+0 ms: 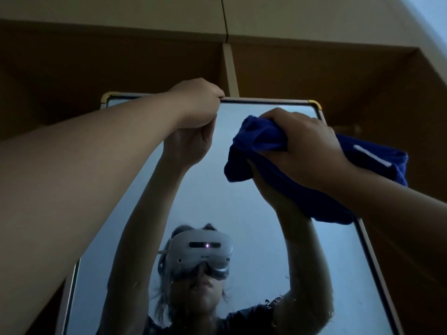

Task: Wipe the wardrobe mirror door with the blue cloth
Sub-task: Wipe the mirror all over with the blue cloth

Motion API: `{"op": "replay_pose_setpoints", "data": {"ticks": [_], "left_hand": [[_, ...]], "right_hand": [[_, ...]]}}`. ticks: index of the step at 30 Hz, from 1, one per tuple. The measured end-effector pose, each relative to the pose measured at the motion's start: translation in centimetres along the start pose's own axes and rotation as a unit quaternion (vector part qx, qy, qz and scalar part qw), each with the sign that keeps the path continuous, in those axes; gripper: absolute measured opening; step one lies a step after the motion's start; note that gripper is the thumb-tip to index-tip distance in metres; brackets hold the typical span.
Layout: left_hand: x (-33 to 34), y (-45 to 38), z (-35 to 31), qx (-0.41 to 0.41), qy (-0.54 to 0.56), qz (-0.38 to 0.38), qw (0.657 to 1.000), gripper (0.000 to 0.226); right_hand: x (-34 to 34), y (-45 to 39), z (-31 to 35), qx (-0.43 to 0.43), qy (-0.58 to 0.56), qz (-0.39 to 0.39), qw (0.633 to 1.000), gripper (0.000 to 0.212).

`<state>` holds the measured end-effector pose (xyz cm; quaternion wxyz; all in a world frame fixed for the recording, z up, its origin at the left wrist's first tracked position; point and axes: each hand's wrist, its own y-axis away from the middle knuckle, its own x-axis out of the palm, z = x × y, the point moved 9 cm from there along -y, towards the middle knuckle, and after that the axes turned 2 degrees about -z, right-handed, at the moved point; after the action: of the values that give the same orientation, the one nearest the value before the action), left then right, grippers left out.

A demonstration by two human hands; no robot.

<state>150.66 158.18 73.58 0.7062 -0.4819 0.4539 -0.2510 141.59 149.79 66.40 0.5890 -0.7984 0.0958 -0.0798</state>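
The wardrobe mirror door (254,213) fills the middle of the view, tall, with a thin pale frame and rounded gold corners. My left hand (197,102) is raised and curled over the mirror's top edge, gripping the frame. My right hand (307,146) clutches the bunched blue cloth (256,141) and presses it against the glass near the upper right corner. Part of the cloth hangs past the right edge of the frame. The glass reflects both arms and a person wearing a headset.
Brown wardrobe panels (108,64) surround the mirror, with a pale vertical divider (231,68) above it. A cream upper cabinet face (145,10) runs across the top. The room is dim.
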Motion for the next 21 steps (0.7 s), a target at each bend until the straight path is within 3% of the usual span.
{"op": "replay_pose_setpoints", "data": {"ticks": [4, 12, 21], "left_hand": [[0.2, 0.2, -0.1, 0.009, 0.015, -0.003, 1.000, 0.033], [0.3, 0.2, 0.0, -0.001, 0.005, -0.026, 1.000, 0.036], [0.4, 0.0, 0.2, -0.011, -0.027, -0.076, 0.997, 0.035]], "right_hand": [[-0.2, -1.5, -2.6, 0.077, -0.055, -0.007, 0.995, 0.025], [-0.7, -3.6, -4.5, 0.149, -0.020, -0.040, 0.988, 0.027], [-0.1, 2.9, 1.0, -0.011, -0.026, 0.012, 1.000, 0.029]]}}
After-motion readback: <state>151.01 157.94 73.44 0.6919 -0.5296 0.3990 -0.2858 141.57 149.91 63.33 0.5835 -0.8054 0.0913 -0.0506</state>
